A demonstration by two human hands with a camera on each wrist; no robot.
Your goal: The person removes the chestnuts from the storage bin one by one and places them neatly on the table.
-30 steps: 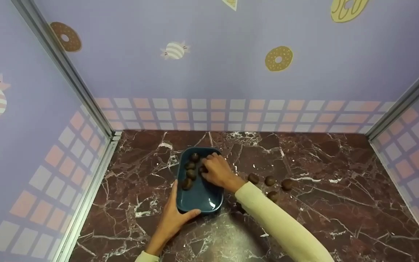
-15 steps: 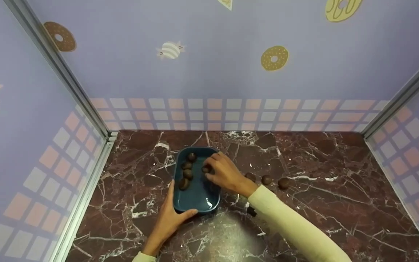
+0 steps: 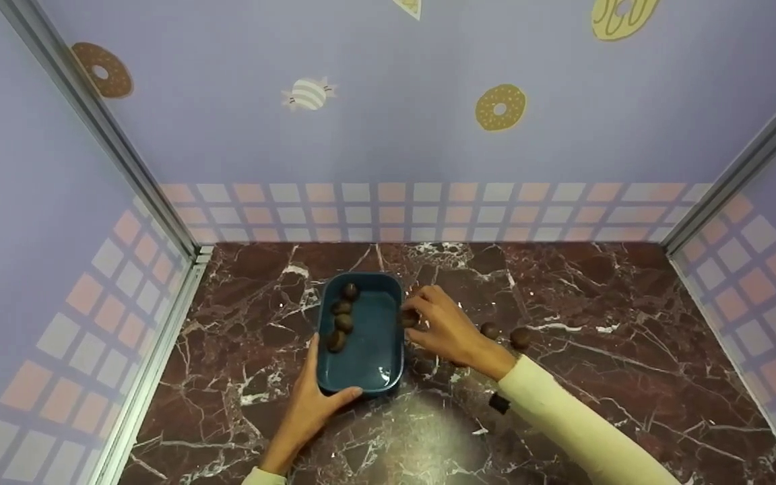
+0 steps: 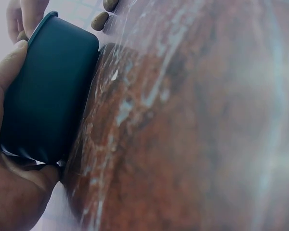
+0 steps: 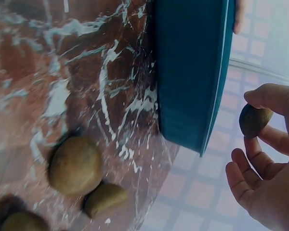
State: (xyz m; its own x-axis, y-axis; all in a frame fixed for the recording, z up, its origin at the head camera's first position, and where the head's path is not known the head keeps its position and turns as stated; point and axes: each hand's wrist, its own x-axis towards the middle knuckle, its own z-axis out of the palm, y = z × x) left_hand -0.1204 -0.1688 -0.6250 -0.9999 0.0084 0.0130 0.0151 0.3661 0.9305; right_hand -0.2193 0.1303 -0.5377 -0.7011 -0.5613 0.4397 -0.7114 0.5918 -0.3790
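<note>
Right hand pinches a chestnut, left hand clasps a dish; only head view shows inside.

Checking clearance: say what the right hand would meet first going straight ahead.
The right hand would probably meet the blue tray at its rim; height is unclear, so it might pass over.

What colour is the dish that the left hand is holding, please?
The dish is dark teal, seen best in the head view, which shows its inside.
</note>
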